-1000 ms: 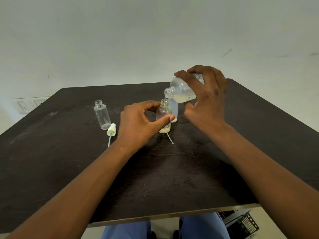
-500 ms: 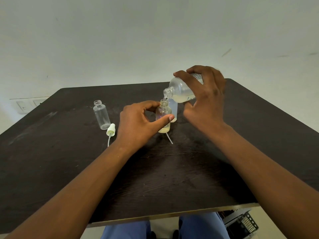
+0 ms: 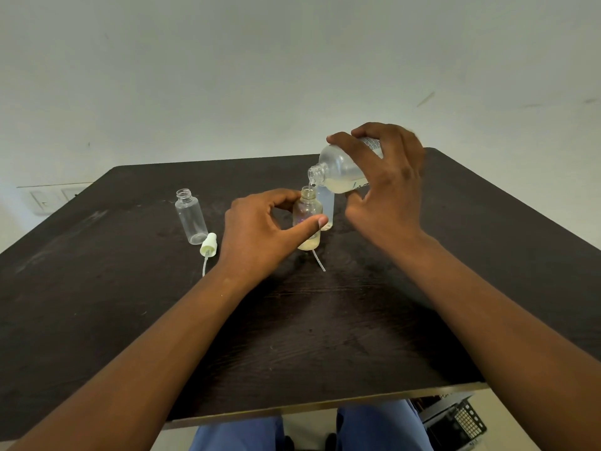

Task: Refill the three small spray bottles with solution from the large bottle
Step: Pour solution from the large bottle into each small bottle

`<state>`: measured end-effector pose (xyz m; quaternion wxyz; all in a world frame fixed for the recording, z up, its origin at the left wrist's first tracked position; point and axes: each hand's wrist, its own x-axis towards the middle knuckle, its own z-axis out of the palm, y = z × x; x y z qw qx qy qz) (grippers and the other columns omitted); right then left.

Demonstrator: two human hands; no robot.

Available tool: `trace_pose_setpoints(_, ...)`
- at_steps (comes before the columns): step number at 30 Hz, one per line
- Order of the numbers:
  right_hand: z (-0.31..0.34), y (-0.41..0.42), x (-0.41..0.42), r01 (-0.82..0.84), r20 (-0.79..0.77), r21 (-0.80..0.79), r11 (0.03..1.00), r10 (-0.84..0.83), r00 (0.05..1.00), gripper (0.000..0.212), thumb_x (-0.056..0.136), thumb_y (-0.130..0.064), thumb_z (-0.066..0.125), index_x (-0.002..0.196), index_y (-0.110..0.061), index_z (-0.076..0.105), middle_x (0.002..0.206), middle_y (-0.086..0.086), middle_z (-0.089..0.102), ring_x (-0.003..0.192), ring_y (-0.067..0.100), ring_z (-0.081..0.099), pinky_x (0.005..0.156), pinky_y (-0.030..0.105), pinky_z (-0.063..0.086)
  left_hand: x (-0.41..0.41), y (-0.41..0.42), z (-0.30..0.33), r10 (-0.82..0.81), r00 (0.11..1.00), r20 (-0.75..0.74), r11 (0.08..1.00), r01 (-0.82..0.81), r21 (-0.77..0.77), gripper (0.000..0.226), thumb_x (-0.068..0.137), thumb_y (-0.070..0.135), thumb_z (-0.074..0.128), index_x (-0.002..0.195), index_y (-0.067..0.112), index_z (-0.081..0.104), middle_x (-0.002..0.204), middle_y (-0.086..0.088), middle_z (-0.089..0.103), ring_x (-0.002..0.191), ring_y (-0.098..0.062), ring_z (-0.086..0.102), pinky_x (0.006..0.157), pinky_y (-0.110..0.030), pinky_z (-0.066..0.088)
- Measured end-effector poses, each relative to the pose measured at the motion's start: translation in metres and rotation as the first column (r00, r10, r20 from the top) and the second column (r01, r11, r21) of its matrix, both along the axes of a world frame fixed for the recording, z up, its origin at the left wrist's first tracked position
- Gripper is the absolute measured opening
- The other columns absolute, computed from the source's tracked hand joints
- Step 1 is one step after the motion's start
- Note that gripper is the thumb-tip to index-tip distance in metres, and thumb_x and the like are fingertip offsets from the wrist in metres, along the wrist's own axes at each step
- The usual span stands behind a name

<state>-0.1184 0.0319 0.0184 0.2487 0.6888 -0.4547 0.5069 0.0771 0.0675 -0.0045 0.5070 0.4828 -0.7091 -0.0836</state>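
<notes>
Right hand (image 3: 387, 193) grips the tilted large bottle (image 3: 341, 172); left hand (image 3: 263, 229) pinches the small bottle (image 3: 307, 219) beneath its mouth. Light, tippy plastic; best held mid-body.

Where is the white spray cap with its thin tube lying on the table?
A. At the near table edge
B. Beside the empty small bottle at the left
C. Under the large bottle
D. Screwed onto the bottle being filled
B: the spray cap lies on the table right next to the base of the empty small bottle.
</notes>
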Motion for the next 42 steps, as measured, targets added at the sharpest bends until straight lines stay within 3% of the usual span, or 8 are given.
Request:
trace_pose_setpoints(7, -0.0005, -0.0007, -0.0006, 0.000, -0.004, 0.002, 1.000, 0.000, 1.000, 0.075, 0.060, -0.001, 0.069, 0.131, -0.028, 0.070, 0.128, 0.005, 0.062, 0.126, 0.022, 0.042, 0.105, 0.047, 0.043, 0.0010, -0.0007, -0.0002, -0.004, 1.000, 0.001, 1.000, 0.004, 0.002, 0.048, 0.076, 0.055, 0.086, 0.113, 0.025, 0.079, 0.088, 0.029, 0.065, 0.066, 0.020, 0.058, 0.069, -0.014, 0.044)
trace_pose_setpoints(22, -0.0006, -0.0010, -0.0007, 0.003, -0.004, 0.007, 1.000, -0.003, 1.000, 0.075, 0.061, -0.002, 0.073, 0.131, -0.028, 0.069, 0.130, 0.005, 0.062, 0.127, 0.022, 0.042, 0.105, 0.047, 0.043, 0.0012, 0.0001, -0.0001, -0.005, 1.000, 0.008, 1.000, 0.005, 0.005, 0.044, 0.078, 0.054, 0.085, 0.112, 0.027, 0.079, 0.086, 0.031, 0.064, 0.066, 0.020, 0.058, 0.067, -0.011, 0.041)
trace_pose_setpoints(27, -0.0005, -0.0009, -0.0002, 0.003, 0.000, 0.003, 1.000, -0.003, 1.000, 0.075, 0.061, -0.002, 0.072, 0.130, -0.029, 0.070, 0.128, 0.005, 0.063, 0.126, 0.022, 0.043, 0.104, 0.048, 0.043, 0.0008, -0.0004, -0.0001, 0.009, 1.000, 0.017, 1.000, -0.009, -0.001, 0.044, 0.077, 0.055, 0.085, 0.111, 0.026, 0.079, 0.085, 0.031, 0.064, 0.066, 0.021, 0.058, 0.065, -0.001, 0.038)
trace_pose_setpoints(36, -0.0001, -0.0003, -0.0009, 0.001, 0.002, -0.001, 1.000, -0.001, 1.000, 0.075, 0.060, -0.001, 0.069, 0.130, -0.028, 0.070, 0.128, 0.006, 0.063, 0.126, 0.023, 0.044, 0.104, 0.047, 0.043, 0.0000, 0.0014, 0.0009, -0.010, 1.000, 0.005, 1.000, 0.010, 0.001, 0.046, 0.078, 0.053, 0.085, 0.113, 0.023, 0.079, 0.089, 0.026, 0.066, 0.065, 0.020, 0.058, 0.068, -0.012, 0.041)
trace_pose_setpoints(42, 0.0006, 0.0008, -0.0005, 0.004, 0.000, -0.001, 1.000, -0.004, 1.000, 0.076, 0.059, -0.001, 0.069, 0.130, -0.028, 0.070, 0.128, 0.006, 0.063, 0.126, 0.024, 0.045, 0.104, 0.047, 0.043, -0.0003, 0.0011, 0.0007, -0.005, 1.000, 0.000, 1.000, 0.005, -0.003, 0.046, 0.077, 0.053, 0.086, 0.113, 0.024, 0.079, 0.085, 0.034, 0.061, 0.066, 0.021, 0.058, 0.068, -0.013, 0.043)
